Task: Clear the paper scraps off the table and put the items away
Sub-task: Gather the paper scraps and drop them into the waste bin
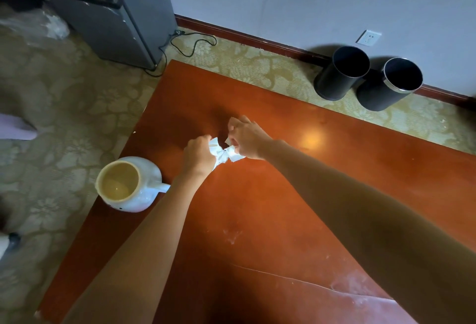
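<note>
A bunch of white paper scraps [222, 153] is gathered above the middle of the red-brown table [283, 215]. My left hand [197, 154] is closed around the left side of the bunch. My right hand [247, 138] pinches its right side, with one small scrap showing above its fingers. The two hands almost touch. A white ceramic jar [128, 184] with a cream inside and an open mouth stands at the table's left edge, just left of my left forearm.
Two dark round bins [343, 72] [391, 84] stand on the patterned carpet by the wall beyond the table. A grey cabinet [116, 14] with a black cable [190, 45] stands at the back left. A wall socket [368, 37] is above the bins.
</note>
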`<action>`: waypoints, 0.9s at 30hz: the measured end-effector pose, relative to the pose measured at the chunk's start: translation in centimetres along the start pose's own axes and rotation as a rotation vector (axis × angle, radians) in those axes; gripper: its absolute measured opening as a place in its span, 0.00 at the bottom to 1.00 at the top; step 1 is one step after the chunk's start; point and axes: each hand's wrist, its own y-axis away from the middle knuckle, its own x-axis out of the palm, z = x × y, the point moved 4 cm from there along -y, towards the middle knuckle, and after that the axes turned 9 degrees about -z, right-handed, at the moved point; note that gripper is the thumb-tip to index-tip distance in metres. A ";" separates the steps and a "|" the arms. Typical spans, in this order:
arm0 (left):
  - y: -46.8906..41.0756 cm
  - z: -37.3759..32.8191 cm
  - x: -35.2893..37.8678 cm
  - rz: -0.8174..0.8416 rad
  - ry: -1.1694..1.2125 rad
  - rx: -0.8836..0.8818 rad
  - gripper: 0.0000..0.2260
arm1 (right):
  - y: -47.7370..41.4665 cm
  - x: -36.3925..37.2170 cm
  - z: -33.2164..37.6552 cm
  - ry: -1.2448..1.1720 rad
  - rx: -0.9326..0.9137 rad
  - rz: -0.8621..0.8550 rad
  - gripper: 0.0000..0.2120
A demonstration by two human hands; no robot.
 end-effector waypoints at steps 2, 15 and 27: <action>-0.3 0.1 -0.1 -0.011 -0.003 -0.015 0.11 | -0.1 0.4 -0.1 -0.029 0.035 -0.003 0.09; 1.3 0.6 -0.9 -0.015 0.315 -0.256 0.10 | 3.9 1.6 -1.2 -0.447 0.492 -0.018 0.08; 11.9 -9.3 0.4 0.137 0.767 -0.224 0.07 | 23.2 -1.3 -5.0 -0.689 0.901 -0.470 0.11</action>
